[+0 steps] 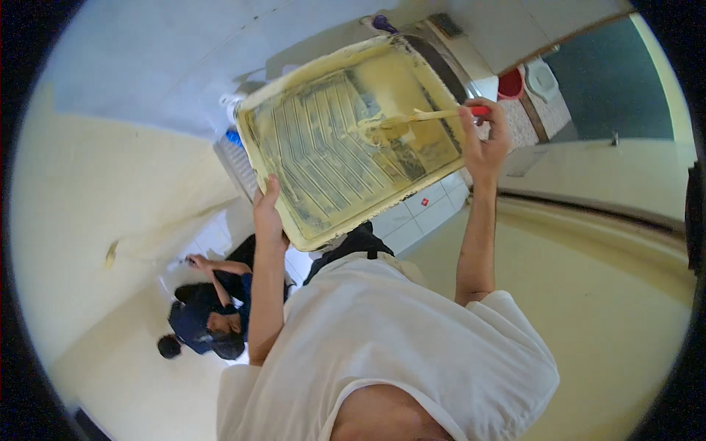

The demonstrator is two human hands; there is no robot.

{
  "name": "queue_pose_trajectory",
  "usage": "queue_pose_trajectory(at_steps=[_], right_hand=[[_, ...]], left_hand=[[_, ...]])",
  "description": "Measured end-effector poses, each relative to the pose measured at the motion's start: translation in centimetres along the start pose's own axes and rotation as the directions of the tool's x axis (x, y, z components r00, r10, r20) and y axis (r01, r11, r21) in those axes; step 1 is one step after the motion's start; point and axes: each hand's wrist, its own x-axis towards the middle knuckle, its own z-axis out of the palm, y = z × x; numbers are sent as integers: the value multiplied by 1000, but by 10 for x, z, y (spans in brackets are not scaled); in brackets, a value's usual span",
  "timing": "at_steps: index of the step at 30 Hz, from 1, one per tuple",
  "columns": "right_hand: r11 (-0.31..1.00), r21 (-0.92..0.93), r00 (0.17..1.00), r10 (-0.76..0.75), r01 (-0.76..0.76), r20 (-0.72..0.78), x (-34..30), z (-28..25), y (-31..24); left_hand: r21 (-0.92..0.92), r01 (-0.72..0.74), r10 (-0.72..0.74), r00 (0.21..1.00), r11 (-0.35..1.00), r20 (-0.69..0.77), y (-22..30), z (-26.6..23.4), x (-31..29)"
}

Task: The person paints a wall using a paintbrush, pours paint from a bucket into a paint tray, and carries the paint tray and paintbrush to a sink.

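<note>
My left hand (269,217) grips the near left rim of a wide paint tray (316,140), thumb on top. The tray is held up and tilted in front of me. Pale yellow paint coats its ribbed slope and pools in the well at the far right. My right hand (485,143) is closed around the red handle of a slim, paint-coated tool (434,115) over the tray's right side. The tool's far end (375,131) sits in the paint; under the coating, its exact kind cannot be made out. Whether my right hand touches the rim, I cannot tell.
A person (209,312) in dark clothes crouches at lower left, one arm stretched toward the wall. Beyond the tray lies a dark round basin (441,66). A red bucket (510,84) and a white toilet (542,79) are at upper right. A yellowish wall (588,301) stands on my right.
</note>
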Motion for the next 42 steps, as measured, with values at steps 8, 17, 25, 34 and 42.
queue_pose_trajectory(at_steps=[8,17,25,34,42], right_hand=[[964,242,994,-111,108,-2,21,3,2],[875,470,988,-148,116,33,28,13,43],[713,683,953,-292,157,85,62,29,80],[623,779,913,-360,79,195,92,73,94],[509,834,855,-315,-214,412,110,111,97]], left_hand=[[18,-73,75,985,997,-157,18,12,-23],[-124,-260,216,934,958,-285,-31,21,-29],[-107,-441,367,840,891,-400,-56,45,-61],[-46,-542,373,635,839,-677,-84,80,-75],[79,-632,388,368,771,-845,-102,119,-88]])
